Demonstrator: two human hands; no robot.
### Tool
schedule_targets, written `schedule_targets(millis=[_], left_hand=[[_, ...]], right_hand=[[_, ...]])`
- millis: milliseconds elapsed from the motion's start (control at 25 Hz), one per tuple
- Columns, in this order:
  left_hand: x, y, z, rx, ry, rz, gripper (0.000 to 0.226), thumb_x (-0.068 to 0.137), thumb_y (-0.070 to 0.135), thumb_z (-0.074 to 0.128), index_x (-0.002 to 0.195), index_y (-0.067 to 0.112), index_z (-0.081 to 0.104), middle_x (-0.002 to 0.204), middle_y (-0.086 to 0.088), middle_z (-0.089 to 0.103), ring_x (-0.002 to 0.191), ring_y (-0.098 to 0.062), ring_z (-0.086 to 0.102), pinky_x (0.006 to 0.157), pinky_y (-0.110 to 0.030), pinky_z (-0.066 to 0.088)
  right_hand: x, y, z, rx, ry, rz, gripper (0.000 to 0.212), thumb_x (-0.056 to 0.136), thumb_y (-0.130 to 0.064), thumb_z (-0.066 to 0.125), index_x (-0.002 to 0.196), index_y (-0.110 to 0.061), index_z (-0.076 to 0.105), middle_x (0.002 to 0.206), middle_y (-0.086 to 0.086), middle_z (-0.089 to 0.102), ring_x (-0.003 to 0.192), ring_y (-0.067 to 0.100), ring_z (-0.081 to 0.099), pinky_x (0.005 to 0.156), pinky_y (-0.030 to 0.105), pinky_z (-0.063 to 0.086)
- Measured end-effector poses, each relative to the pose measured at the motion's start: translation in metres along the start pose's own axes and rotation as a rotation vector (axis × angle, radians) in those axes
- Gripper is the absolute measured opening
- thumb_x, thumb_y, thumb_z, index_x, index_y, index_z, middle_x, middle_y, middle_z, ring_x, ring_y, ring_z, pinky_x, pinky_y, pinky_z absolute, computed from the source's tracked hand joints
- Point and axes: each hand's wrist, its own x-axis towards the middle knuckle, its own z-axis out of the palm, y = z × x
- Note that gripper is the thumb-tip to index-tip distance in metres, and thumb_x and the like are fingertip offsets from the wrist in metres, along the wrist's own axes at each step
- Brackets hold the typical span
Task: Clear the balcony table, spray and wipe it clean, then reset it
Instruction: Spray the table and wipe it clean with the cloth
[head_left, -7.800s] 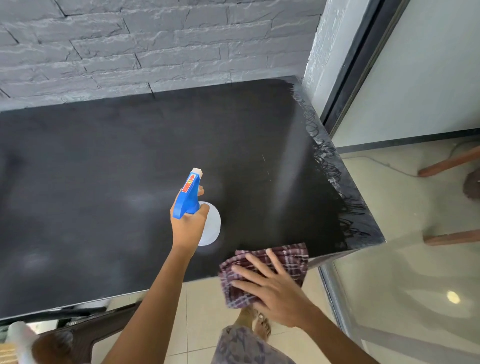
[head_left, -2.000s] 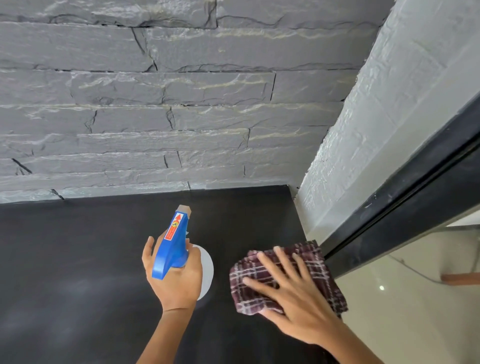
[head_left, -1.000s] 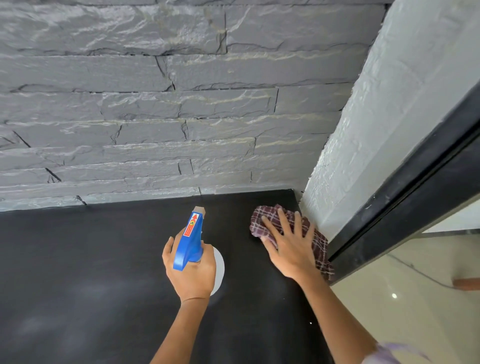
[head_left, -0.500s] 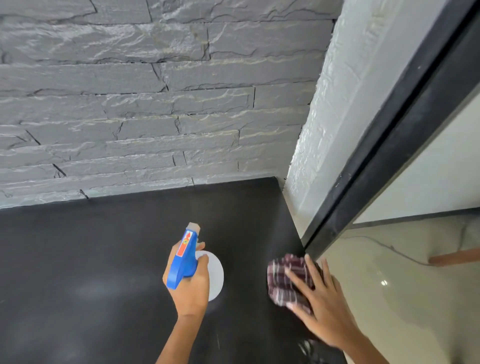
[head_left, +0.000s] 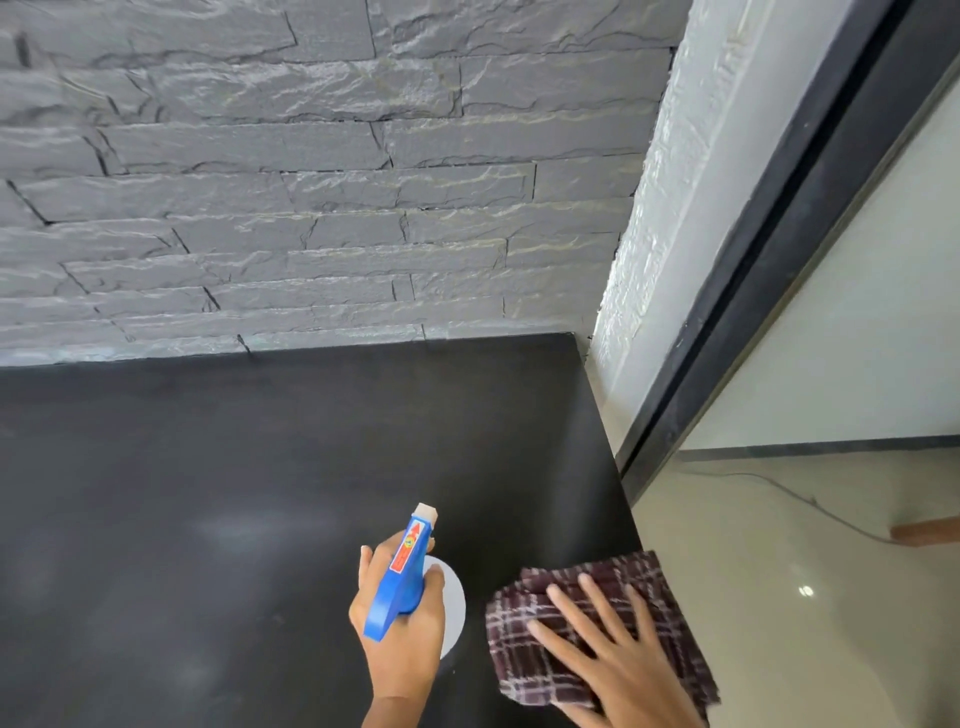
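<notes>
The black table (head_left: 218, 467) fills the lower left, its top bare with faint pale damp patches. My left hand (head_left: 402, 644) grips a spray bottle (head_left: 402, 577) with a blue trigger head and a white body, held upright over the table's right part. My right hand (head_left: 618, 660) presses flat, fingers spread, on a maroon checked cloth (head_left: 524, 654) at the table's right edge. Part of the cloth hangs past that edge.
A grey stone-clad wall (head_left: 311, 182) runs along the table's far edge. A white textured pillar (head_left: 670, 208) and a black door frame (head_left: 753, 270) stand at the right. Beyond lies a glossy tiled floor (head_left: 805, 597) with a thin cable and a wooden leg (head_left: 924, 532).
My right hand has slid the cloth from the far right corner back along the right edge toward me. The spray bottle has stayed in my left hand, hardly moving.
</notes>
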Motion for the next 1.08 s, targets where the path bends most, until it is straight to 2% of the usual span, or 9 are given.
schedule_targets(millis=[80,160,280,440,600,720,840,960,1080], left_hand=[[-0.003,-0.004,-0.002,-0.021,0.003,-0.05,0.052,0.078,-0.005,0.066,0.095,0.042,0.051,0.105,-0.009,0.066,0.114,-0.038,0.055,0.103,-0.059,0.038],[-0.003,-0.006,-0.002,-0.066,0.01,-0.106,0.044,0.081,0.0,0.065,0.098,0.039,0.051,0.105,-0.006,0.065,0.114,-0.033,0.054,0.103,-0.057,0.04],[-0.003,-0.007,-0.001,-0.099,-0.01,-0.151,0.039,0.083,0.003,0.062,0.104,0.034,0.05,0.106,-0.005,0.064,0.101,-0.024,0.055,0.097,-0.05,0.046],[-0.005,-0.009,-0.002,-0.083,-0.031,-0.148,0.033,0.083,0.002,0.059,0.106,0.025,0.055,0.102,-0.003,0.065,0.101,-0.024,0.056,0.09,-0.043,0.046],[-0.004,-0.007,-0.005,-0.067,-0.062,-0.173,0.034,0.084,0.004,0.059,0.116,0.013,0.056,0.104,-0.001,0.063,0.096,-0.02,0.055,0.086,-0.04,0.046],[-0.005,-0.007,-0.008,-0.051,-0.102,-0.16,0.04,0.084,0.006,0.059,0.123,0.012,0.051,0.109,-0.003,0.061,0.096,-0.02,0.054,0.081,-0.036,0.046],[-0.003,-0.001,-0.011,-0.037,-0.138,-0.104,0.043,0.082,0.005,0.059,0.122,0.019,0.051,0.104,0.001,0.063,0.087,-0.013,0.057,0.073,-0.021,0.044],[-0.002,0.001,-0.012,-0.037,-0.167,-0.084,0.042,0.081,0.004,0.057,0.119,0.023,0.052,0.095,0.009,0.063,0.083,-0.007,0.057,0.07,-0.02,0.042],[-0.003,-0.002,-0.015,-0.044,-0.179,-0.09,0.041,0.081,0.004,0.056,0.118,0.023,0.053,0.087,0.017,0.061,0.081,-0.003,0.057,0.083,-0.029,0.043]], right_hand=[[-0.015,0.024,-0.004,0.038,0.028,0.109,0.07,0.077,-0.073,0.043,0.141,-0.045,0.033,0.15,-0.004,0.037,0.142,0.029,0.021,0.093,0.059,0.034],[0.004,0.037,-0.015,0.107,0.008,0.312,0.061,0.085,-0.072,0.027,0.136,-0.043,0.042,0.148,0.0,0.038,0.134,0.036,0.036,0.087,0.058,0.042],[0.041,0.021,-0.028,0.089,-0.036,0.442,0.063,0.09,-0.065,0.01,0.136,-0.04,0.045,0.147,0.006,0.041,0.131,0.041,0.04,0.095,0.068,0.033],[0.029,-0.02,-0.014,0.078,-0.021,0.268,0.053,0.087,-0.064,0.031,0.138,-0.048,0.034,0.154,0.001,0.027,0.138,0.038,0.028,0.103,0.071,0.016],[-0.039,-0.051,0.009,0.021,0.022,0.055,0.07,0.074,-0.076,0.042,0.138,-0.048,0.035,0.146,0.0,0.039,0.139,0.034,0.021,0.099,0.066,0.022],[-0.084,-0.037,0.009,0.065,0.106,0.17,0.07,0.073,-0.073,0.045,0.137,-0.046,0.039,0.147,-0.003,0.038,0.142,0.03,0.02,0.092,0.057,0.035],[-0.063,-0.018,-0.007,0.14,0.035,0.411,0.058,0.081,-0.062,0.036,0.133,-0.041,0.047,0.149,0.002,0.038,0.131,0.036,0.04,0.089,0.056,0.044],[-0.021,-0.035,-0.023,0.097,0.022,0.559,0.054,0.091,-0.058,0.026,0.142,-0.041,0.033,0.155,0.005,0.026,0.137,0.041,0.028,0.104,0.067,0.022],[-0.024,-0.077,-0.016,0.113,0.01,0.433,0.054,0.088,-0.059,0.029,0.141,-0.045,0.03,0.156,0.001,0.024,0.14,0.038,0.024,0.103,0.075,0.002]])
